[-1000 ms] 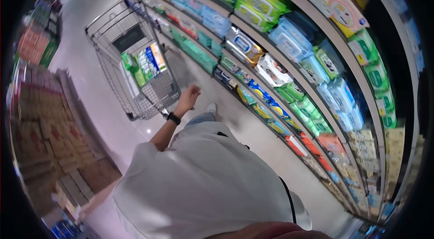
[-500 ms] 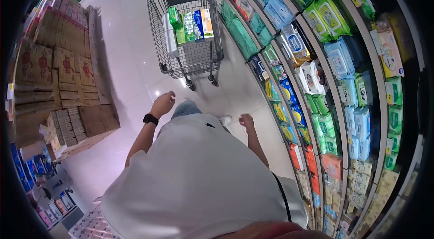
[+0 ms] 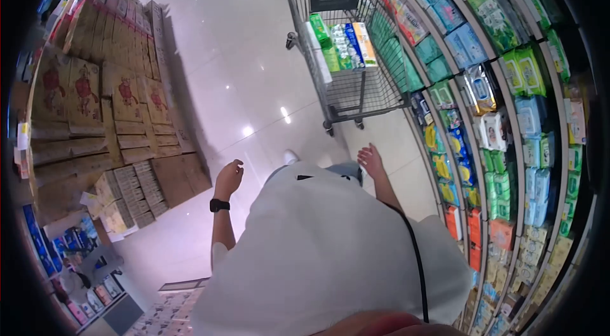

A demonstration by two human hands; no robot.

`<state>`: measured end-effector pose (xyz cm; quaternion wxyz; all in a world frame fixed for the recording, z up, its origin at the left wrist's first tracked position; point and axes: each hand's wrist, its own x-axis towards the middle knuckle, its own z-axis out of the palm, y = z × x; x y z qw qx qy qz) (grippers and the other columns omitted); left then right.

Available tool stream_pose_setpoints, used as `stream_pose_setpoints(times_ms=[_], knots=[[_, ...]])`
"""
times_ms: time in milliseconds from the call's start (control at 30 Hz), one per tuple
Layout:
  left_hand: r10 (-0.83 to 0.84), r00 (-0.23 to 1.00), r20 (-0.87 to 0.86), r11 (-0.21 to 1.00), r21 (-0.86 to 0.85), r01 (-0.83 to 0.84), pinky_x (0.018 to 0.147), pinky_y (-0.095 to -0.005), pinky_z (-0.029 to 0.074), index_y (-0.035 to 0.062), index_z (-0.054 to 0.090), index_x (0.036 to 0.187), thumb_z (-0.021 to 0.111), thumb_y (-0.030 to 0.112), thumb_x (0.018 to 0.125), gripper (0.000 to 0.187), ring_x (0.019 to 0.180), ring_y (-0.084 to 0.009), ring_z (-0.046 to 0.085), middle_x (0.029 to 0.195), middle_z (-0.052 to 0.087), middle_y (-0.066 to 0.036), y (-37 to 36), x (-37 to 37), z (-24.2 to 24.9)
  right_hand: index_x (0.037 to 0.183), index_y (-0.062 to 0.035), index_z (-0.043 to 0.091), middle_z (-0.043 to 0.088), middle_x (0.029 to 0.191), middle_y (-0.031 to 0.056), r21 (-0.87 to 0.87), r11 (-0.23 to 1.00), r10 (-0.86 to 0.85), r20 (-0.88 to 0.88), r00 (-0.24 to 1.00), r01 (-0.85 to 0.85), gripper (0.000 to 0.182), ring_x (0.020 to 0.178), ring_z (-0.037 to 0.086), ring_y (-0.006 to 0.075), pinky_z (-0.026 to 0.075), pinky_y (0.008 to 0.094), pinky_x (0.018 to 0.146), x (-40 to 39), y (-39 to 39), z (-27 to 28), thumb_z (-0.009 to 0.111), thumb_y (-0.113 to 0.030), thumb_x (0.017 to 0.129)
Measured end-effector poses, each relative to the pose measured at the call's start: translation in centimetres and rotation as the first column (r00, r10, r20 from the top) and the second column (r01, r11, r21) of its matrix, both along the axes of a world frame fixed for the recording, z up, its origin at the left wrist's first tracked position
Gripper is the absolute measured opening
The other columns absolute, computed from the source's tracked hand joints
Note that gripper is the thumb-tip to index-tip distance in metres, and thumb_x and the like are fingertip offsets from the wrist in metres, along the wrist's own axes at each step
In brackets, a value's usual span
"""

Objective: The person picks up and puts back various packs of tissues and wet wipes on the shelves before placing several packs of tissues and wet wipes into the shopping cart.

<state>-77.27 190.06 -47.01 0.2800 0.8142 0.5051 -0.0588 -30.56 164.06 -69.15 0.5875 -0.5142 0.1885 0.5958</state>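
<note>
My left hand (image 3: 229,177), with a black watch on its wrist, hangs in the air over the floor, its fingers loosely bent and empty. On the other side of my body, my right hand (image 3: 370,161) is held out with its fingers apart and nothing in them. Just beyond the right hand stands a wire shopping cart (image 3: 372,98), touched by neither hand. Inside the cart lie a green pack (image 3: 320,30), a blue-and-white pack (image 3: 353,45), an orange-and-white pack (image 3: 365,45) and a white pack (image 3: 319,60).
Shelves curve along the right, holding wet-wipe packs (image 3: 525,72) and other packaged goods. Stacked brown cartons (image 3: 124,104) line the left side of the shiny tiled floor (image 3: 219,56). Bottles on a low shelf (image 3: 95,301) show at lower left.
The cart, shelves and cartons have shifted right in my view. My left hand appears lower. My right hand has risen a little, and its fingers have spread. A white shoe shows between my hands.
</note>
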Motion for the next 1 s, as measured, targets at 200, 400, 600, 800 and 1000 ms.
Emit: stream_pose_setpoints(times_ms=[200, 400, 600, 800, 1000], knots=[[0.303, 0.941, 0.148, 0.953, -0.045, -0.3, 0.073, -0.0411, 0.054, 0.0053, 0.065, 0.111, 0.059, 0.017, 0.096, 0.02, 0.083, -0.0325, 0.069, 0.088, 0.07, -0.019, 4.7, -11.7, 0.2, 0.127, 0.0, 0.048, 0.067, 0.099, 0.014, -0.146, 0.942, 0.324, 0.162, 0.932, -0.302, 0.081, 0.088, 0.066, 0.0236, 0.054, 0.0397, 0.079, -3.3, 12.9, 4.2, 0.057, -0.071, 0.087], [0.235, 0.945, 0.228, 0.972, -0.024, -0.236, 0.074, -0.0411, 0.053, 0.0037, 0.064, 0.114, 0.057, 0.017, 0.097, 0.023, 0.085, -0.0333, 0.07, 0.092, 0.071, -0.02, 15.3, -0.9, 0.0, 0.122, -0.0026, 0.055, 0.07, 0.096, 0.0125, -0.318, 0.85, 0.503, 0.25, 0.828, -0.42, 0.076, 0.086, 0.068, 0.0213, 0.055, 0.0379, 0.075, -3.4, 18.9, 4.1, 0.054, -0.071, 0.089], [-0.204, 0.883, 0.422, 0.928, -0.205, 0.312, 0.078, -0.042, 0.051, 0.0023, 0.063, 0.112, 0.056, 0.014, 0.095, 0.022, 0.089, -0.034, 0.066, 0.092, 0.068, -0.018, 23.7, 19.4, 0.2, 0.124, -0.0075, 0.057, 0.069, 0.102, 0.01, -0.098, 0.976, 0.208, 0.152, 0.966, -0.195, 0.056, 0.09, 0.065, 0.0185, 0.052, 0.0364, 0.081, -3.6, 19.5, 3.3, 0.062, -0.055, 0.093], [-0.591, 0.664, 0.458, 0.624, -0.262, 0.736, 0.077, -0.0413, 0.052, 0.0033, 0.067, 0.107, 0.057, 0.01, 0.091, 0.019, 0.086, -0.0335, 0.065, 0.09, 0.068, -0.017, 32.5, 30.3, -0.8, 0.117, -0.0106, 0.061, 0.07, 0.098, 0.0032, -0.14, 0.968, 0.219, 0.073, 0.973, -0.207, 0.038, 0.093, 0.065, 0.0171, 0.049, 0.0382, 0.084, -3.1, 20.0, 5.4, 0.064, -0.041, 0.096], [-0.611, 0.624, 0.487, 0.607, -0.217, 0.765, 0.073, -0.0359, 0.053, 0.0039, 0.067, 0.107, 0.057, 0.004, 0.09, 0.019, 0.082, -0.0281, 0.067, 0.086, 0.069, -0.014, 45.7, 42.6, 0.0, 0.116, -0.011, 0.061, 0.072, 0.097, 0.0055, -0.339, 0.912, 0.271, 0.073, 0.96, -0.232, 0.03, 0.09, 0.066, 0.0171, 0.053, 0.0377, 0.08, -3.1, 21.6, 5.9, 0.061, -0.035, 0.098]])
